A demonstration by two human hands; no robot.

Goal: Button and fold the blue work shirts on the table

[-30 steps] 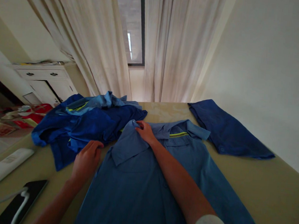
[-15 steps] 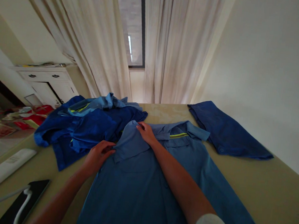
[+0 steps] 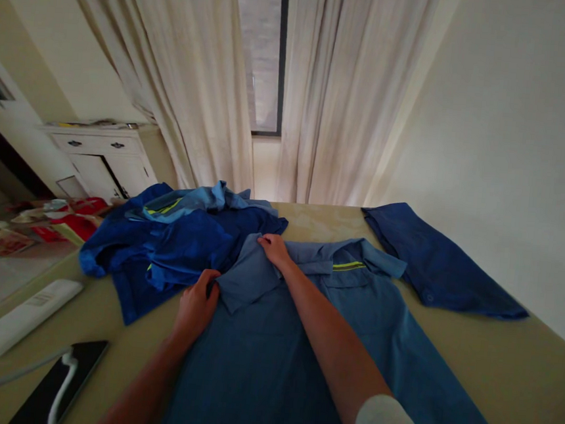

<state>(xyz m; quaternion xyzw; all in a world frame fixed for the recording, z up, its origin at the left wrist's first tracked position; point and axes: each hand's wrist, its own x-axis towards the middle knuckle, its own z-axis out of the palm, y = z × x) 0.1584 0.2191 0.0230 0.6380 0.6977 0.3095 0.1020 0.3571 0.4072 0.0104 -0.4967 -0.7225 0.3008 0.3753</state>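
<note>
Shirt (image 3: 259, 362): blue, spread on the table (image 3: 520, 378), one side folded inward.
White bar-shaped device (image 3: 20, 321): on the table, left of the shirt.
Left hand (image 3: 198, 305): fingers gripping the fold at the shirt's left edge.
Right hand (image 3: 275, 249): fingertips pinching the fold's far edge, forearm across the shirt.
Clothes pile (image 3: 185, 243): crumpled, beyond the shirt's left side.
Dark blue garment (image 3: 436, 265): flat, beyond the shirt's right shoulder.
Curtains (image 3: 356, 100): well beyond the shirt.

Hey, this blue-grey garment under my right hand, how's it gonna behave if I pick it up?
Probably floppy: the blue-grey garment folds over softly along its far edge. Lifted where your right hand pinches it, it would likely sag and trail, being spread widely over the table. Rolling seems unlikely, since it lies mostly flat.
</note>
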